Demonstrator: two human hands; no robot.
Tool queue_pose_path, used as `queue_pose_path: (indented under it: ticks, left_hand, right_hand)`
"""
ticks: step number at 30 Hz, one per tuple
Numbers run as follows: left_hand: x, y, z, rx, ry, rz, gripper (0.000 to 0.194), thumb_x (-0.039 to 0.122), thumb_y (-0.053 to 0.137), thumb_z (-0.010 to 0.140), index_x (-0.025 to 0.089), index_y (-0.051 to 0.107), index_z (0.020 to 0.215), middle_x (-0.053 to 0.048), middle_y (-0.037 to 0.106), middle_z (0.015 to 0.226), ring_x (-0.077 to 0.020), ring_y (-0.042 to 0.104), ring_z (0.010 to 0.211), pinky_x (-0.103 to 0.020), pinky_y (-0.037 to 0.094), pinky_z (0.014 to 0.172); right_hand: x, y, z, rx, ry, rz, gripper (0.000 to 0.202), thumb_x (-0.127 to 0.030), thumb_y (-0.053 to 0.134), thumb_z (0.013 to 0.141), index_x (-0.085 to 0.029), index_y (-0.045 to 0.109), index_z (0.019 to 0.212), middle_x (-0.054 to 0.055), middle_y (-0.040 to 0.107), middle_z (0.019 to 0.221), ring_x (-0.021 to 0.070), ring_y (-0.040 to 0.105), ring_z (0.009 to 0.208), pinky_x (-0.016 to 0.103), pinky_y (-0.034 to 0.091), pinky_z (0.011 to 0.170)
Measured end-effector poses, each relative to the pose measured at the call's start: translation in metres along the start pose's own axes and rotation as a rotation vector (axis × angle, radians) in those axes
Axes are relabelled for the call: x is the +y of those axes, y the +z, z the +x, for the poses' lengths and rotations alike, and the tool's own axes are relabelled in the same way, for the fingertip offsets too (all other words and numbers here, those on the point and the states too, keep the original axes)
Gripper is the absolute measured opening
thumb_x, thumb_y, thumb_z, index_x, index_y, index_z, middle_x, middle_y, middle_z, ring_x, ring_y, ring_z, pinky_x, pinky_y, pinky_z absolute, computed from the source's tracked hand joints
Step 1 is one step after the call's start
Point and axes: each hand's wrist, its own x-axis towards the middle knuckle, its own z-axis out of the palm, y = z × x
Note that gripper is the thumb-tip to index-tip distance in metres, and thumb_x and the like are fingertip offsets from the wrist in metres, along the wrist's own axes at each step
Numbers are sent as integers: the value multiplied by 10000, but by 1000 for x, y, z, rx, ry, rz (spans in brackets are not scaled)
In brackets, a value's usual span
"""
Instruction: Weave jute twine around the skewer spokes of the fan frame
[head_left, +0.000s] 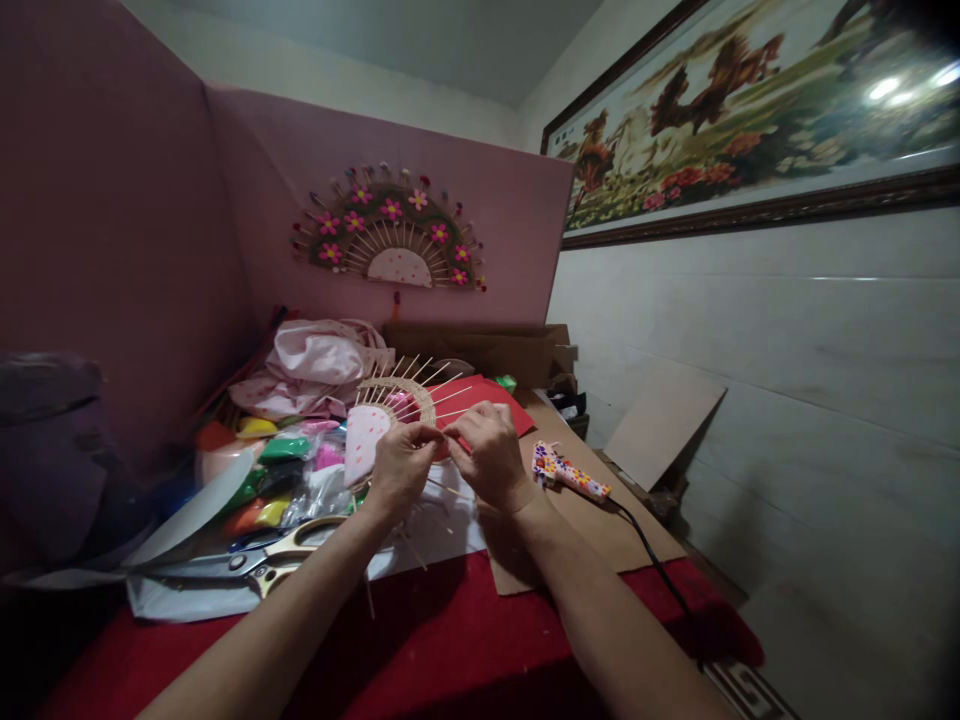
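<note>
A half-round fan frame stands tilted in front of me, with a pale spotted centre, thin wooden sticks fanning outward and a band of tan cord woven through them. My left hand is closed at the fan's lower right, its thumb and fingers pinching near the end of the woven band. Close beside it, almost touching, my right hand has its fingertips pressed together. What lies between those fingertips is too small to tell. Sticks also poke out below both hands.
Large scissors lie at the left, by bagged coloured clay. Pink cloth is heaped behind. To the right, a flower-patterned glue gun with a black cord rests on cardboard. A decorated fan hangs on the pink panel.
</note>
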Motion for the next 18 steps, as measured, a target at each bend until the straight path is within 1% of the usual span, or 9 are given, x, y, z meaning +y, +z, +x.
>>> queue_pose_path:
  ticks: [3, 5, 10, 13, 18]
  left_hand:
    - [-1, 0, -1, 16, 33, 51, 142, 184, 560, 674, 177, 700, 686, -15, 657, 638, -140, 561, 637, -255, 414, 641]
    - [-1, 1, -2, 17, 38, 44, 142, 188, 560, 674, 174, 701, 687, -19, 659, 649, -142, 565, 643, -255, 415, 644]
    - [-1, 6, -1, 8, -41, -52, 142, 192, 560, 662, 161, 699, 676, -25, 672, 641, -145, 580, 615, -245, 423, 602]
    - [1, 8, -1, -9, -86, -120, 136, 204, 573, 650, 154, 698, 672, -25, 676, 635, -142, 581, 594, -236, 422, 574]
    - [4, 12, 1, 3, -148, -199, 153, 215, 593, 628, 139, 708, 694, -33, 677, 630, -139, 582, 585, -226, 419, 554]
  right_hand:
    - [0, 3, 0, 8, 0, -13, 130, -279, 532, 813, -180, 595, 758, 25, 627, 770, 184, 454, 818, 353, 257, 775]
    - [0, 5, -1, 11, 17, -33, 109, -257, 541, 796, -176, 580, 735, 25, 617, 751, 181, 454, 804, 350, 262, 775]
    - [-4, 10, -2, 54, 150, -49, 66, -220, 568, 745, -175, 560, 697, 20, 597, 716, 180, 457, 781, 339, 270, 756]
    - [-6, 13, -3, 77, 222, -31, 62, -216, 556, 746, -182, 563, 695, 17, 593, 708, 179, 459, 774, 333, 272, 743]
    - [-8, 15, -3, 124, 312, -29, 64, -218, 539, 754, -184, 567, 707, 24, 600, 733, 183, 466, 794, 334, 271, 771]
